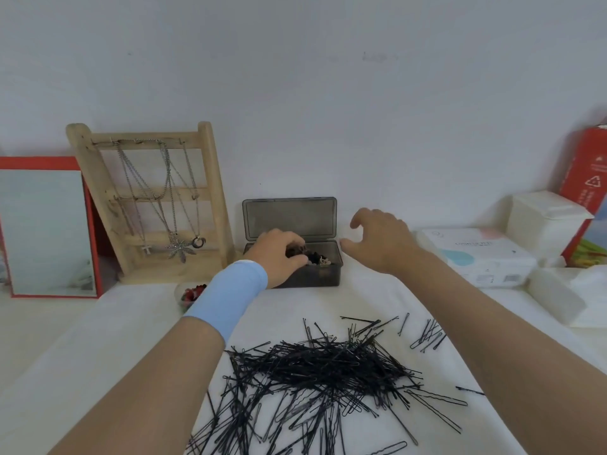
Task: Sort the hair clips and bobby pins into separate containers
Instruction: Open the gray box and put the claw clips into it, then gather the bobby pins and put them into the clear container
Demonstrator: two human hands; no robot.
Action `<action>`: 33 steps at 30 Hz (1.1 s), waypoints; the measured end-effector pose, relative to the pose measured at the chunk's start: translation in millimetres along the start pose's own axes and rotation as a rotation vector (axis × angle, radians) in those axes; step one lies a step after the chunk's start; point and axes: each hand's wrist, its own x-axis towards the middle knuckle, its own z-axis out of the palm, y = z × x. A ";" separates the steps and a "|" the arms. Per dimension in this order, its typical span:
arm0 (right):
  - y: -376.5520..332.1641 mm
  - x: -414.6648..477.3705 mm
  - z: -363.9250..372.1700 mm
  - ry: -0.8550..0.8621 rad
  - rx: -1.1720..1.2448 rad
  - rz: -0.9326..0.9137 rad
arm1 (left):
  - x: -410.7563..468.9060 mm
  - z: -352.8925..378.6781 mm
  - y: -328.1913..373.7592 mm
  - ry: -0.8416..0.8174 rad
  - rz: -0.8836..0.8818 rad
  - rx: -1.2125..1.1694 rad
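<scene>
A big heap of black bobby pins point(328, 372) lies on the white cloth in front of me. Behind it stands a smoky grey plastic box point(323, 274) with its lid point(290, 218) tipped up; dark hair clips point(317, 257) lie inside. My left hand point(279, 254), a light blue band on its wrist, reaches into the box with fingers curled on dark clips. My right hand point(381, 238) hovers just right of the box, fingers spread and holding nothing. A small clear dish with red and black clips point(192, 293) peeks out from behind my left wrist.
A wooden necklace stand point(147, 205) and a red-framed mirror point(49, 228) lean on the wall at left. At right are a pack of wipes point(476, 257), white containers point(545, 221) and a red carton point(588, 192). A few stray pins point(427, 336) lie right of the heap.
</scene>
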 end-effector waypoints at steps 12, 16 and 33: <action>-142.4 -41.5 27.0 -0.507 0.112 -0.458 | -76.6 -43.4 -94.1 -0.038 -0.440 0.227; -159.8 -40.9 47.3 -0.485 -0.066 -0.528 | -84.6 -48.3 -114.6 -0.002 -0.426 0.122; -10.5 -23.3 6.6 -0.085 -0.018 -0.113 | -30.8 -11.6 10.8 0.076 0.052 -0.041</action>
